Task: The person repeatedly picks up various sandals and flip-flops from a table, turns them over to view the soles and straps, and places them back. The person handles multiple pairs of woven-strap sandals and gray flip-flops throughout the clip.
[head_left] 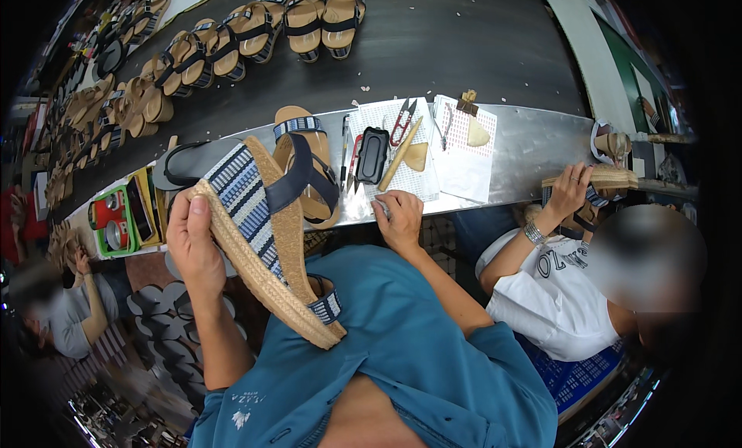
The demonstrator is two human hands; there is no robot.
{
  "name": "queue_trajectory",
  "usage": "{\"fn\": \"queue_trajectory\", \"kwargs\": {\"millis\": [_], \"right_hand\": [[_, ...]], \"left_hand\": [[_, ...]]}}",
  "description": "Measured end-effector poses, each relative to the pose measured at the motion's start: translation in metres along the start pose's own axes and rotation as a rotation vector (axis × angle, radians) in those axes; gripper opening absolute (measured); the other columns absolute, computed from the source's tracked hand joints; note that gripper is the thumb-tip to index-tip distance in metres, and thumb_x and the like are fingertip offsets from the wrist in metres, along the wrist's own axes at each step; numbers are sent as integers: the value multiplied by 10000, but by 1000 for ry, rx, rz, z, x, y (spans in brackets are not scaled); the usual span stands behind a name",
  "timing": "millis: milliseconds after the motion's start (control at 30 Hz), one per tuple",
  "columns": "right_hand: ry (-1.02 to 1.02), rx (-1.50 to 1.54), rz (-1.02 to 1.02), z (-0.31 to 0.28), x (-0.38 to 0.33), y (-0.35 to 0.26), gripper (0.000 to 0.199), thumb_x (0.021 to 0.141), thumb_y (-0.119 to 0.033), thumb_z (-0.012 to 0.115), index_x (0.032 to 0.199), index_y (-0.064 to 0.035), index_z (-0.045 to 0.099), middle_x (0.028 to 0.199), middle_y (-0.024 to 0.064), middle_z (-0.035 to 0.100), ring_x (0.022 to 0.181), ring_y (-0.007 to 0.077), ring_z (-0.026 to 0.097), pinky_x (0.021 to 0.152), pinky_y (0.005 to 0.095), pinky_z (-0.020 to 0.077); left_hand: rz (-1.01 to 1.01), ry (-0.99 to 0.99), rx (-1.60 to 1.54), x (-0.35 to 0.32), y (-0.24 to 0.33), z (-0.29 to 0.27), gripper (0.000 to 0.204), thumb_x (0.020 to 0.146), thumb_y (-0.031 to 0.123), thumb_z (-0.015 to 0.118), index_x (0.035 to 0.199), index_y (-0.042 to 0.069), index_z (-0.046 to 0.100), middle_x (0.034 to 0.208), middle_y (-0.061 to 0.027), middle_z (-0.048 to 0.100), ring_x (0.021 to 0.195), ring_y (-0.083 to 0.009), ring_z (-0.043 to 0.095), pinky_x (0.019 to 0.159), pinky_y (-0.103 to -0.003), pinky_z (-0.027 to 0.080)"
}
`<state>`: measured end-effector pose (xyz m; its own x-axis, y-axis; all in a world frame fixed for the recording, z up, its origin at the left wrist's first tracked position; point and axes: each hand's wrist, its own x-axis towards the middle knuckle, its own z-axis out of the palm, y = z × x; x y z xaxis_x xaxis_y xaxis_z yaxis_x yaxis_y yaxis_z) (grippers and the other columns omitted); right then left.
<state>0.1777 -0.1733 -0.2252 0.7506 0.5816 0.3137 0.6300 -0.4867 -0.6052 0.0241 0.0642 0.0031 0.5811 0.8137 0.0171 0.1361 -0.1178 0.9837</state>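
Two hands are at work at the edge of a metal bench (533,150). The left hand (193,239) is clasped around the rope-wrapped sole of a wedge sandal (267,243), thumb lying on the woven blue-and-white toe band, the shoe tilted with its heel down against the person's teal shirt. The right hand (399,216) rests at the bench's near edge with its fingers curled over something small; what it is I cannot tell.

One more sandal (305,158) of the same make lies on the bench just behind the held one, its navy strap looped upward. Beside it are one black oblong case (372,154), one pair of red-handled snips (401,123), one wooden stick (402,162) and two white perforated sheets (464,150), the right one bearing a small tan piece. At the bench's left end sits a green-rimmed rectangular tray (99,224) holding a red box and round tins, with a yellow-edged flat packet next to it.

On the dark belt (448,46) beyond, tan sandals with dark straps (309,19) lie in a curving row of pairs; I count about six pairs clearly, then more blur into the rim.

To the right, a co-worker in a white shirt (556,293) presses a hand (568,193) on another rope-soled wedge (599,177).
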Motion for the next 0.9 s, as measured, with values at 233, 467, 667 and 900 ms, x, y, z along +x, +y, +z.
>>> {"fn": "queue_trajectory", "kwargs": {"millis": [233,467,667,900], "right_hand": [[-72,16,61,-7,7,-9,97,802,-144,740,868,-105,680,967,65,632,978,283,572,856,410,400],[-160,497,307,-52,46,-65,92,841,-77,725,898,-41,662,964,77,608,962,204,566,943,344,400],[-168,715,-154,-131,115,-189,80,848,-99,732,914,-65,703,1387,177,467,1337,377,408,1105,485,313],[-156,553,-312,-122,120,-213,139,834,-94,751,955,-86,683,1513,249,321,1436,424,262,1147,505,237]], "left_hand": [[15,27,28,-2,12,-5,260,1010,233,539,997,-11,626,859,12,595,758,-35,493,676,-186,404],[44,19,-49,-2,37,-3,286,956,232,624,1016,-48,623,814,-43,672,716,-60,591,643,-213,471],[151,19,-28,-8,50,-8,306,925,226,654,1033,-59,621,833,-70,689,734,-79,618,664,-221,493],[230,-14,-41,-12,58,-10,316,914,210,657,1049,-74,621,838,-84,695,738,-87,628,661,-229,506]]}}
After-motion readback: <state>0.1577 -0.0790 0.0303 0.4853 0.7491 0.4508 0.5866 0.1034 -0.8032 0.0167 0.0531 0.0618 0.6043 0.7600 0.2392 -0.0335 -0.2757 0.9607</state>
